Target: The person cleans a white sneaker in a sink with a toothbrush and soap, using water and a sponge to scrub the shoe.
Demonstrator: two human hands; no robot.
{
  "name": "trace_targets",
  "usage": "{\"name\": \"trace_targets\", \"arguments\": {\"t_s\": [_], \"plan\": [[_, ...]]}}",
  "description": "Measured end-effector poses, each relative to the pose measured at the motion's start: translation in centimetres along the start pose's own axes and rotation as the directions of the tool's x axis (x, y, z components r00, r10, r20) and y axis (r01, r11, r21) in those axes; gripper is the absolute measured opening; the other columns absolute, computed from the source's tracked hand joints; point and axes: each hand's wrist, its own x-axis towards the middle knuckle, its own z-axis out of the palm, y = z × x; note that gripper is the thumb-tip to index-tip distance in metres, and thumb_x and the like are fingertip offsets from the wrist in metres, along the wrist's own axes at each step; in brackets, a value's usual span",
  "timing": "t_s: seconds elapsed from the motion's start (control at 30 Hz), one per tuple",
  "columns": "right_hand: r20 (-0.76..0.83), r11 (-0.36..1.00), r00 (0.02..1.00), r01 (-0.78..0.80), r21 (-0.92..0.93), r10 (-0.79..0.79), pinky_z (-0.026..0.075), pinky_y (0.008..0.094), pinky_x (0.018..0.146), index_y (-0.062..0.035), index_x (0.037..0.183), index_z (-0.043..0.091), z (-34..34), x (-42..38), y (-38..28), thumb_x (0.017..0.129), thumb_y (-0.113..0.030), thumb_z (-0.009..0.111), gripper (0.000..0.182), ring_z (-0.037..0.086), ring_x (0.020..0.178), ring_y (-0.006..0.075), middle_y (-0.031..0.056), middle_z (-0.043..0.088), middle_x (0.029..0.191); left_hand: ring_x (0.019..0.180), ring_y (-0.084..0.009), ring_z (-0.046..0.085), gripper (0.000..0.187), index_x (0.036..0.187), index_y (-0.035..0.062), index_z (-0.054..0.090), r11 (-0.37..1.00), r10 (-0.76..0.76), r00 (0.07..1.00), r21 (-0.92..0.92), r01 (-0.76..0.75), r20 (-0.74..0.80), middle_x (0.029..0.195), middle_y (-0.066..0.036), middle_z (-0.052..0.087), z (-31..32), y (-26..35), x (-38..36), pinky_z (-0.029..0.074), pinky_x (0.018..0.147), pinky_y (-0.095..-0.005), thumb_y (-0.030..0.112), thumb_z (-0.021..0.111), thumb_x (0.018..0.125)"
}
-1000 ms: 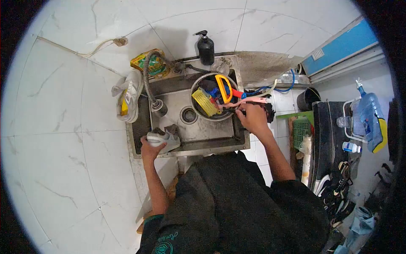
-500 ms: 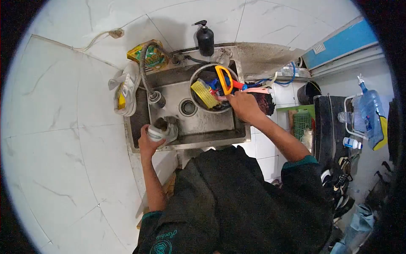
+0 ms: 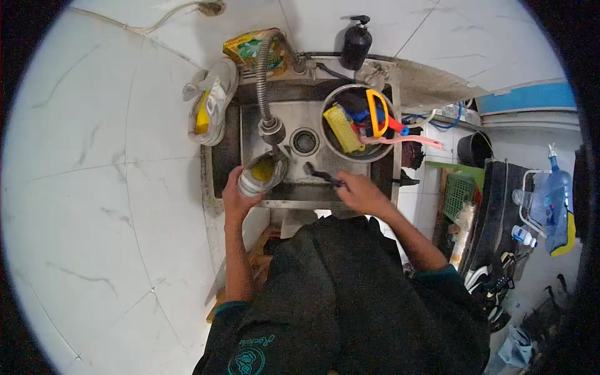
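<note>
My left hand (image 3: 237,198) grips a white and grey shoe (image 3: 255,181) at the front left of the sink. Its opening faces up under the faucet head (image 3: 272,130), and something yellow shows inside. My right hand (image 3: 360,192) is closed round the handle of a small dark brush (image 3: 322,175), whose head points left toward the shoe without touching it. Behind my right hand, a round metal bowl (image 3: 326,139) holds a yellow scrub brush (image 3: 343,129), a yellow-orange handle (image 3: 374,112) and a pink-handled brush (image 3: 412,140).
Another white shoe (image 3: 214,106) rests on the sink's left edge, beside a yellow-green packet (image 3: 250,49). A black pump bottle (image 3: 356,45) stands behind the bowl. At right are a dark bucket (image 3: 474,149), a green basket (image 3: 458,195) and a blue water bottle (image 3: 555,187).
My right hand has moved away from the bowl toward me and now holds the dark brush. My left hand has brought its shoe under the faucet head. The camera view has shifted.
</note>
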Motion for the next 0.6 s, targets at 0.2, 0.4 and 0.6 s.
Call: {"name": "trace_targets", "arguments": {"t_s": [0.2,0.4,0.6], "plan": [[-0.077,0.993,0.997,0.019,0.115,-0.010,0.047,0.0544,0.077,0.0018,0.100,0.058,6.6,4.4,-2.3,0.088,-0.022,0.051,0.028,0.063,0.084,0.0447,0.0276,0.064,0.085,0.111,-0.0350,0.060,0.086,0.128,0.0088,0.048,0.999,-0.019,0.996,0.042,0.015,0.092,0.119,-0.017,0.062,-1.1,-1.0,1.7,0.049,0.093,-0.0427,0.023,0.089,0.053],[-0.017,0.986,0.988,-0.153,0.066,0.154,0.047,0.0515,0.079,0.0021,0.099,0.061,4.5,5.3,-1.3,0.088,-0.026,0.051,0.031,0.062,0.087,0.0446,0.0265,0.064,0.088,0.113,-0.0368,0.058,0.095,0.135,0.0097,0.041,0.991,-0.105,0.983,0.095,0.091,0.149,0.124,-0.019,0.059,-2.6,-2.3,2.5,0.047,0.095,-0.0443,0.023,0.090,0.054],[-0.251,0.998,0.968,0.016,0.064,0.000,0.049,0.0412,0.077,0.0016,0.105,0.064,-3.2,1.7,-2.7,0.085,-0.036,0.067,0.042,0.064,0.088,0.0292,0.0197,0.066,0.090,0.114,-0.0367,0.058,0.098,0.138,0.0094,0.038,0.976,-0.122,0.978,0.201,0.086,0.170,0.124,-0.020,0.059,-3.1,-1.7,2.9,0.047,0.097,-0.0444,0.028,0.090,0.057]]}}
